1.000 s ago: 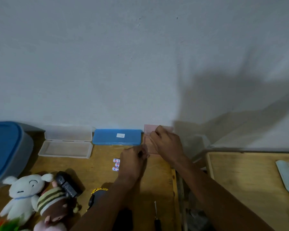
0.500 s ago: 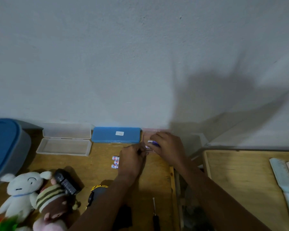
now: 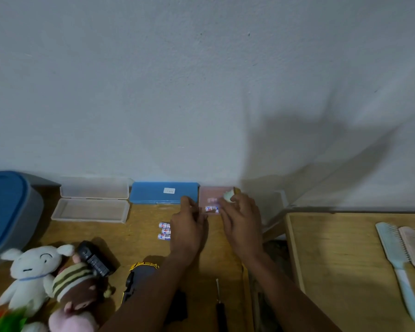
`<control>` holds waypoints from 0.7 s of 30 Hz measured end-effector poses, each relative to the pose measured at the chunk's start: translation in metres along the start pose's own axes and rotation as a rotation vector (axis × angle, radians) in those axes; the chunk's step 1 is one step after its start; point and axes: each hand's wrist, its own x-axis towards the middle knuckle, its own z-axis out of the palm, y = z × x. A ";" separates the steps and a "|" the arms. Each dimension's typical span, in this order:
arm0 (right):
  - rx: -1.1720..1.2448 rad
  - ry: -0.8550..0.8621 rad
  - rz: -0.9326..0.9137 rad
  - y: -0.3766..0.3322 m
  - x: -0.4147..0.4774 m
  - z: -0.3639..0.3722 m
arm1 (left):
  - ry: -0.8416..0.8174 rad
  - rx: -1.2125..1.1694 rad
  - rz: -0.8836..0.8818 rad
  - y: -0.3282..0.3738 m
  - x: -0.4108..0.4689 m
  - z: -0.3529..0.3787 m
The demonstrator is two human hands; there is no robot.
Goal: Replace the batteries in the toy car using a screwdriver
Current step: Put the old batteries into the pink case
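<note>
Wooden table (image 3: 141, 248), white wall (image 3: 201, 92) | left hand (image 3: 187, 231) at pink case (image 3: 210, 195), likely steadying, grip unclear | right hand (image 3: 242, 224) pinched pale item (image 3: 228, 195) over it

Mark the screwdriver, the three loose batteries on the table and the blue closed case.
screwdriver (image 3: 221, 315), head view, on its dark handle.
three loose batteries (image 3: 165, 231), head view, on the middle battery's label.
blue closed case (image 3: 151, 195), head view, on its lid left of the white sticker.

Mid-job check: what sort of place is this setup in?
Probably a home room, not a workshop: a wooden table against a plain wall, a white plush toy, a blue case, and combs alongside.
</note>
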 end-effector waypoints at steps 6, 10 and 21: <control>0.024 -0.130 0.138 0.004 -0.011 0.011 | -0.007 0.039 0.073 0.001 -0.003 -0.001; 0.067 -0.147 0.260 0.002 -0.001 0.009 | 0.012 0.090 0.080 0.001 0.002 0.002; -0.130 -0.170 0.105 -0.005 0.009 -0.003 | -0.085 0.144 0.099 0.006 0.004 -0.011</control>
